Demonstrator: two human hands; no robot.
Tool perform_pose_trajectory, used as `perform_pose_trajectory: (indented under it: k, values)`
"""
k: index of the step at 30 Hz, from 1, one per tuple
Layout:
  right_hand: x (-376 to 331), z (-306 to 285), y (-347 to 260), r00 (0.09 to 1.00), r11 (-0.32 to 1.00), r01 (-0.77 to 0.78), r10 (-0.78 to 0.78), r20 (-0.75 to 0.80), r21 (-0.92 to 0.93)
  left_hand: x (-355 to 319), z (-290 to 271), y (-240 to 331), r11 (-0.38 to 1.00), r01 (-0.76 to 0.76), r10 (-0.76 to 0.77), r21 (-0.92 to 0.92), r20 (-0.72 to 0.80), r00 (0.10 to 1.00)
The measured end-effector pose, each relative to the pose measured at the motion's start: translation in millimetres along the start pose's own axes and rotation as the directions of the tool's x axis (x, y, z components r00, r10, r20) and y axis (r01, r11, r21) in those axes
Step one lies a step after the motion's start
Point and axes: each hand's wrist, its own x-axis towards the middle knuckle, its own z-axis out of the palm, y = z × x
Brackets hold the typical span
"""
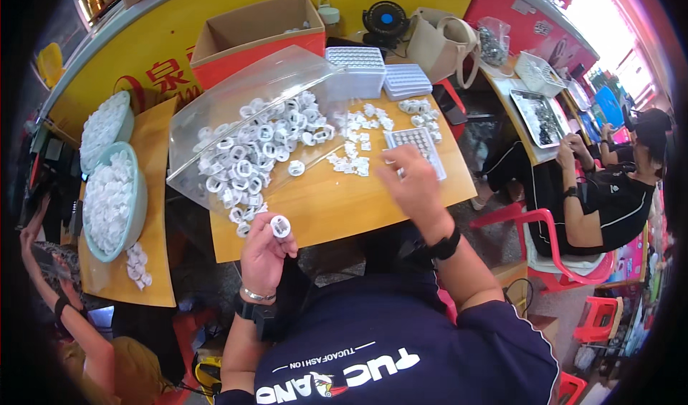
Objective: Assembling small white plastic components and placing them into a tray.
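White ring (280, 226) is pinched in the left hand (265, 251), lifted clear of the table (344, 201). Right hand (416, 183) is spread loosely, holding nothing, over the small white parts (351, 163) beside the grid tray (416, 147).

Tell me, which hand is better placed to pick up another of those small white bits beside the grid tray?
The right hand, probably. It hovers by the grid tray, close to the loose small white pieces. The left hand is near the table edge and already holds a white ring.
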Motion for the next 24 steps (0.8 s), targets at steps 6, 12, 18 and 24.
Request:
perform_pose_trajectory:
  k: [6,12,18,24]
  values:
    - [-5.6,-42.2,67.8,0.981,0.896,-0.158,0.094,-0.171,-0.416,4.3,5.5,-8.1,0.995,0.062,-0.063,-0.077,-0.004,0.998]
    - [-9.3,-27.0,80.6,0.978,0.873,-0.163,0.083,-0.190,-0.459,2.1,7.8,-11.4,0.990,0.078,-0.080,-0.117,-0.008,0.997]
    - [-8.6,-18.5,83.3,0.971,0.853,-0.198,0.102,-0.218,-0.482,-6.3,8.1,-11.3,0.980,0.094,-0.097,-0.173,-0.006,0.995]
    - [-6.8,-18.4,83.9,0.967,0.900,-0.227,0.162,-0.199,-0.373,-9.6,9.0,-13.1,0.980,0.123,-0.126,-0.153,-0.010,0.992]
